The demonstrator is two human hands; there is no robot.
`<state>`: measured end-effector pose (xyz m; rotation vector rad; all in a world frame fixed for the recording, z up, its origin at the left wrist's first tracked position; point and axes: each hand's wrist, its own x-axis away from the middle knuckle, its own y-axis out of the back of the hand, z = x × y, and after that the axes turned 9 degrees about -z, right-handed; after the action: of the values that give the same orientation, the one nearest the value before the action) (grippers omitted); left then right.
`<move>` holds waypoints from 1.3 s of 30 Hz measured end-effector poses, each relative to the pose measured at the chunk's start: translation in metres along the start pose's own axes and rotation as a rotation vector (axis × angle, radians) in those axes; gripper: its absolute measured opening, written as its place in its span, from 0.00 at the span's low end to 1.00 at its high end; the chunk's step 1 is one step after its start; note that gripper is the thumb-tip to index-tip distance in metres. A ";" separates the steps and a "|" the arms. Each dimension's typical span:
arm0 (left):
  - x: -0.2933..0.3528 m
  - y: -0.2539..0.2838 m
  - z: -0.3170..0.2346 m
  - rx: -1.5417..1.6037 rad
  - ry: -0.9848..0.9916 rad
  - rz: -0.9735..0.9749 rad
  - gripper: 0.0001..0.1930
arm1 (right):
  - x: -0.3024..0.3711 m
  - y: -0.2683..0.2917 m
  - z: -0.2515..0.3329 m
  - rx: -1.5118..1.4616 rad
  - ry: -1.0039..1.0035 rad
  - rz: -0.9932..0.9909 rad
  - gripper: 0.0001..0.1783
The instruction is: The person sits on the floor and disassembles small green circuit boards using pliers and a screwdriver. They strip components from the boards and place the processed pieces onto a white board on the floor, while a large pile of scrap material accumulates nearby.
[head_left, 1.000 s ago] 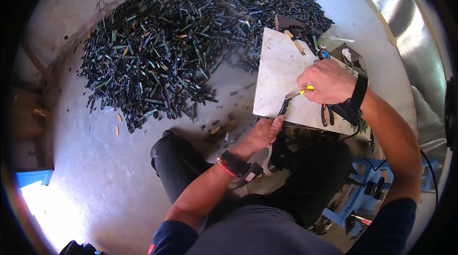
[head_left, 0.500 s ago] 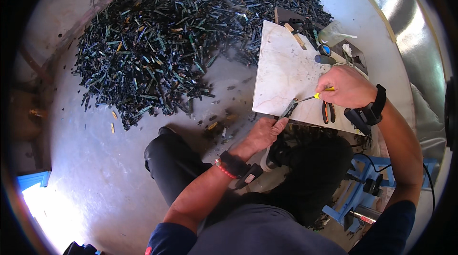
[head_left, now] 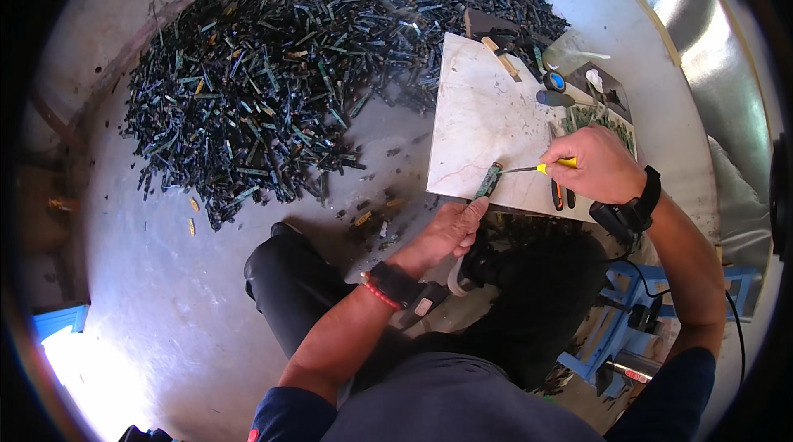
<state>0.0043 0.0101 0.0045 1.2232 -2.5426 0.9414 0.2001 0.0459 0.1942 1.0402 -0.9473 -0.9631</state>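
My left hand (head_left: 442, 235) grips the near end of a narrow dark-green strip (head_left: 489, 181), which looks like a small circuit board. The strip slants up over the near edge of a white board (head_left: 467, 132). In my closed right hand (head_left: 601, 163) is a screwdriver (head_left: 567, 163) with a yellow handle. Its thin shaft points left, and the tip is at the strip's far end; whether it touches cannot be made out. Orange-and-black pliers (head_left: 564, 194) lie on the board just below my right hand.
A large heap of dark strips (head_left: 264, 87) covers the floor ahead and left. On the board are a dark-handled tool (head_left: 555, 98), a blue roll (head_left: 554, 81), a wooden piece (head_left: 500, 59) and small green pieces (head_left: 596, 116). A blue stool (head_left: 607, 343) stands at my right.
My right hand has come down toward me, uncovering the small green pieces behind it. The screwdriver lies more level. The strip in my left hand has turned, showing more of its green face.
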 end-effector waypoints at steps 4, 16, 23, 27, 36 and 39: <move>0.001 -0.001 -0.001 -0.027 -0.004 -0.009 0.29 | -0.002 0.000 -0.001 0.054 0.060 -0.002 0.07; 0.001 0.005 -0.001 0.300 0.197 0.033 0.27 | 0.014 -0.016 0.001 0.188 0.312 -0.173 0.06; 0.001 0.004 0.000 0.282 0.189 0.049 0.26 | 0.014 -0.023 -0.004 0.105 0.338 -0.189 0.03; -0.006 0.008 0.003 0.364 0.238 0.042 0.26 | 0.008 -0.024 0.008 0.158 0.302 -0.156 0.04; -0.006 0.010 0.001 0.436 0.271 0.076 0.25 | 0.005 -0.008 -0.010 -0.267 -0.102 -0.045 0.07; -0.004 0.008 0.000 0.394 0.261 0.051 0.25 | 0.002 0.000 -0.004 -0.035 -0.065 -0.099 0.07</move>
<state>0.0008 0.0171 -0.0008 1.0394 -2.2596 1.5575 0.2045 0.0455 0.1934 1.0393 -0.9359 -1.0975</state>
